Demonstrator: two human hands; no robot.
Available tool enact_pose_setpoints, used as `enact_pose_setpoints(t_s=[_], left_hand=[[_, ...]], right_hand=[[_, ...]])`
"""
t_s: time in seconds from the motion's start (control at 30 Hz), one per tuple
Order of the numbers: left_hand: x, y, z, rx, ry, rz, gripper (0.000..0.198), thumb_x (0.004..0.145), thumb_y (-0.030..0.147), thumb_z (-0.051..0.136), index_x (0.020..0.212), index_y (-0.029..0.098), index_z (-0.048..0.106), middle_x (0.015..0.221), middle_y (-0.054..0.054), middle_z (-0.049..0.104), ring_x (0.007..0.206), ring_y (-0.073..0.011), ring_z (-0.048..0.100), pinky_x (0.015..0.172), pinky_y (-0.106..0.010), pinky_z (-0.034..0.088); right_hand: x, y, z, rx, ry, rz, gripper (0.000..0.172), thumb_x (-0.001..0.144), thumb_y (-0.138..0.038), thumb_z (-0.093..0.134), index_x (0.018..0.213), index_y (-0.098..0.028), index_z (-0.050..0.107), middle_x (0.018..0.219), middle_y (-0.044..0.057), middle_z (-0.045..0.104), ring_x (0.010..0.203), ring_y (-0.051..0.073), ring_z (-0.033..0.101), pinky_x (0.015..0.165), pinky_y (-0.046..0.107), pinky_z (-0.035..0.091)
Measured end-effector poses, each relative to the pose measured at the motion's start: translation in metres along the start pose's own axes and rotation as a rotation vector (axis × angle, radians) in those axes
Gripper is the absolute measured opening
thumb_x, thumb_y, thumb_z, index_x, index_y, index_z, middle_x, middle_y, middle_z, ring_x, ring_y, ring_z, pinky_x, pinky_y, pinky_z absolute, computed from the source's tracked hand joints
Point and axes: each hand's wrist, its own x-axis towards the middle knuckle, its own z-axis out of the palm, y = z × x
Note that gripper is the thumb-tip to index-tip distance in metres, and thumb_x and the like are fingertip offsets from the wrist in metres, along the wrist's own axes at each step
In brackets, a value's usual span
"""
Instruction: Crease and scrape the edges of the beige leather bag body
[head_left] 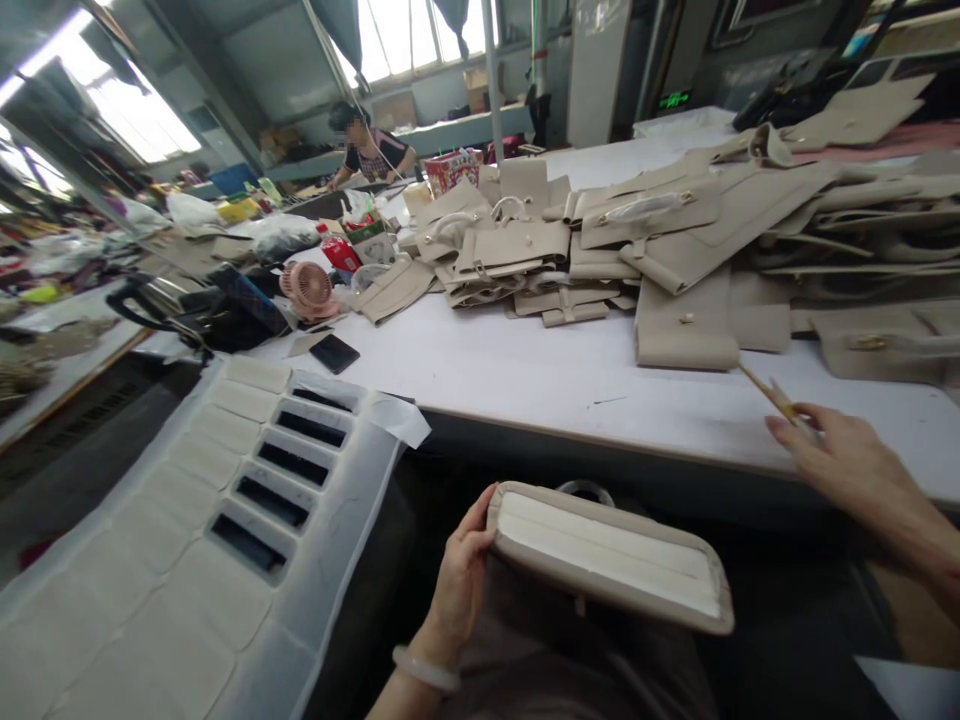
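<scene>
My left hand (463, 575) grips the left end of a beige bag piece (609, 555) with a white inner face, held over my lap below the table edge. A pale bracelet sits on that wrist. My right hand (840, 455) rests on the white table (540, 375) at the right, fingers closed around a thin yellow stick-like tool (772, 398) that points up and left. Just beyond the tool lies a flat beige bag part (686, 325).
A heap of beige bag parts (675, 235) covers the far half of the table. A pink fan (306, 287), a black phone (334, 353) and a dark bag (217, 315) sit at the left. A white board with beige strips (187, 560) leans at lower left. Another person (367, 150) works far behind.
</scene>
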Motion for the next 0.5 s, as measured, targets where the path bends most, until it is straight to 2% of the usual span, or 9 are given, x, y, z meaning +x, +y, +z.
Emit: enact_pose_setpoints(t_s=[0.1,0.2,0.27,0.37,0.5], left_hand=[[0.001,0.001,0.002,-0.019,0.007,-0.007,0.058,0.079,0.018,0.059,0.137,0.015,0.056,0.141,-0.011,0.056,0.138,-0.0307,0.043,0.122,-0.046,0.021],[0.001,0.003,0.007,0.039,0.05,0.009,0.058,0.078,0.015,0.058,0.136,0.015,0.057,0.139,-0.012,0.058,0.136,-0.0307,0.045,0.121,-0.046,0.024],[0.0,0.002,0.011,0.115,0.098,0.033,0.058,0.078,0.015,0.057,0.135,0.015,0.058,0.137,-0.011,0.059,0.134,-0.0305,0.047,0.12,-0.046,0.026],[-0.002,-0.003,0.015,0.246,0.164,0.073,0.056,0.08,0.016,0.055,0.136,0.017,0.058,0.136,-0.011,0.06,0.132,-0.0291,0.05,0.118,-0.043,0.031],[-0.005,-0.01,0.01,0.322,0.169,0.127,0.052,0.086,0.026,0.058,0.138,0.022,0.056,0.143,-0.008,0.054,0.137,-0.0274,0.045,0.119,-0.038,0.031]], right_hand=[[0.023,0.021,0.016,-0.173,-0.035,0.109,0.075,0.094,-0.072,0.02,0.139,-0.019,0.048,0.125,0.024,0.052,0.102,0.039,0.055,0.074,0.048,0.04],[0.027,0.022,0.028,-0.267,-0.022,0.076,0.067,0.098,-0.065,0.018,0.137,-0.021,0.051,0.122,0.021,0.053,0.096,0.036,0.054,0.067,0.044,0.034],[0.025,0.018,0.035,-0.353,0.039,-0.006,0.059,0.101,-0.057,0.023,0.131,-0.019,0.056,0.116,0.02,0.056,0.093,0.034,0.052,0.066,0.042,0.03],[0.021,0.012,0.045,-0.487,0.214,-0.078,0.048,0.102,-0.049,0.03,0.122,-0.019,0.062,0.111,0.016,0.058,0.094,0.033,0.048,0.068,0.041,0.026],[0.016,0.006,0.05,-0.55,0.346,-0.124,0.041,0.103,-0.044,0.039,0.121,-0.017,0.063,0.106,0.015,0.059,0.095,0.031,0.047,0.071,0.041,0.024]])
